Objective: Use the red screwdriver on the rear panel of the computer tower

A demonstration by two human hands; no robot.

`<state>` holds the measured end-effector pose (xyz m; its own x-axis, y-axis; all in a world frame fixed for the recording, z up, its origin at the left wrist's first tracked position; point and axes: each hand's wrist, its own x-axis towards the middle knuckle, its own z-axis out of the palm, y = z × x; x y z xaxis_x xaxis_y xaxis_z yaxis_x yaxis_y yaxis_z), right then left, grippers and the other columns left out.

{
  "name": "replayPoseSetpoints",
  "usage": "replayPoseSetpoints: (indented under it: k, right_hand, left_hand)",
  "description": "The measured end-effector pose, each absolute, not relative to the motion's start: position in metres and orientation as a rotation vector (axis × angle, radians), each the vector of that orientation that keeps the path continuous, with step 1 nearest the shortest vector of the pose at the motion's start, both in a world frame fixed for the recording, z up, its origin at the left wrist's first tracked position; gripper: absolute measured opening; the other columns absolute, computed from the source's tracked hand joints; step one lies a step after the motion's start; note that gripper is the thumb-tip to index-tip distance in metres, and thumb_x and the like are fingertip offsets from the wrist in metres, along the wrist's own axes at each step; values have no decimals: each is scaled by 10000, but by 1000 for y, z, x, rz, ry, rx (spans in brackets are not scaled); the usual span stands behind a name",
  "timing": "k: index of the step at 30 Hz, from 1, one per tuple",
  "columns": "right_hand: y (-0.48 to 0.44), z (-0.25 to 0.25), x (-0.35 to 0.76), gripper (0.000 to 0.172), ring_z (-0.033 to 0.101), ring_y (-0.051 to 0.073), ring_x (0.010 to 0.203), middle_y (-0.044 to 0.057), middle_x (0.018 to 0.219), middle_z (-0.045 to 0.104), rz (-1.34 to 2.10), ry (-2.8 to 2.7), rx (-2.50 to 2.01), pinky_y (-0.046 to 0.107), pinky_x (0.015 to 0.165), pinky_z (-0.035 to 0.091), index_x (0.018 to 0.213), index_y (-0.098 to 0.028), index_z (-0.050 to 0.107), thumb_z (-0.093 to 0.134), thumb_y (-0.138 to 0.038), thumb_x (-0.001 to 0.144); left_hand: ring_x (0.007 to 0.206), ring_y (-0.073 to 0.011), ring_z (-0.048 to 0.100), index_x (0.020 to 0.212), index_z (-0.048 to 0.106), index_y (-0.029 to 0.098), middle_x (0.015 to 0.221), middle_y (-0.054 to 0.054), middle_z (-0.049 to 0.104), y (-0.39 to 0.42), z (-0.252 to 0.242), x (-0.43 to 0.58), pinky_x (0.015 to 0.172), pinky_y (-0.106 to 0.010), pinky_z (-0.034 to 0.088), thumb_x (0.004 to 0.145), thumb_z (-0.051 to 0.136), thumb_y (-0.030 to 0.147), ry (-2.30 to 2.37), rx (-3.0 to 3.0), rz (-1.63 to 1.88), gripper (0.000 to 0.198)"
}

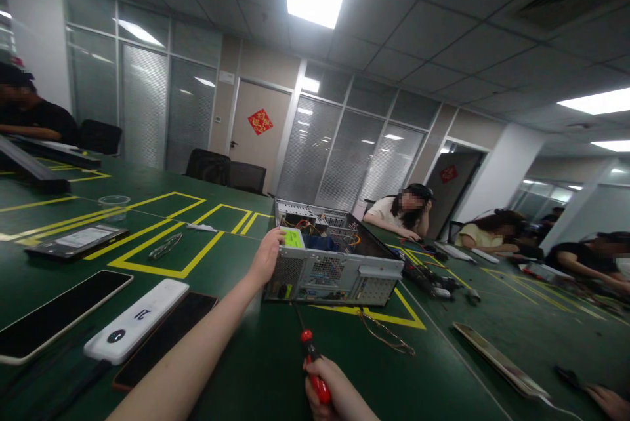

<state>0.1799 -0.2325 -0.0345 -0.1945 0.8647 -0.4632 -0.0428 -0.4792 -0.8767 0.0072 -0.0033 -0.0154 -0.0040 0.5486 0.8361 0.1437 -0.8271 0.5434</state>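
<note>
An opened computer case (335,270) lies on the green table, its back panel facing me and its inside wiring showing. At its left corner sits a power supply with a bright green label (291,237). My left hand (267,256) is closed over that corner, holding the case, with some fingertips hidden. In my right hand (327,385) is a screwdriver (308,339) with a red and black handle. Its shaft points up toward the lower back edge of the case; whether the tip touches is too small to tell.
Left on the table are a hard drive (76,239), phones (63,316), a white power bank (138,319) and a clear plastic cup (114,206). Loose wires (388,336) lie before the case. A phone (499,359) is at right. Several people sit around the table.
</note>
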Motion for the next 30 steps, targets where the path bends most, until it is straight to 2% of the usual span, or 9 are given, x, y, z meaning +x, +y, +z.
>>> replayPoseSetpoints:
  k: [24, 27, 30]
  right_hand:
    - [-234, -34, 179, 431, 239, 53, 351, -126, 385, 398, 1713, -1021, -1477, 235, 410, 123, 860, -256, 405, 594, -551, 608]
    - [-235, -32, 178, 385, 337, 54, 378, -106, 452, 458, 1710, -997, -1506, 211, 410, 178, 882, -234, 451, 649, -484, 668]
    - [-235, -31, 178, 389, 437, 35, 419, -64, 634, 584, 1728, -914, -1536, 187, 418, 196, 902, -207, 487, 752, -375, 671]
  left_hand:
    - [1299, -258, 561, 973, 632, 203, 1214, -129, 672, -3, -15, 6, 1168, -487, 404, 1037, 280, 476, 697, 1997, 1894, 449]
    - [1300, -261, 559, 969, 631, 204, 1209, -128, 674, -3, -14, 6, 1165, -488, 406, 1035, 285, 475, 689, 1991, 1897, 444]
    - [1308, -263, 553, 964, 632, 205, 1213, -127, 675, -3, -14, 6, 1166, -488, 406, 1032, 292, 469, 694, 1983, 1894, 436]
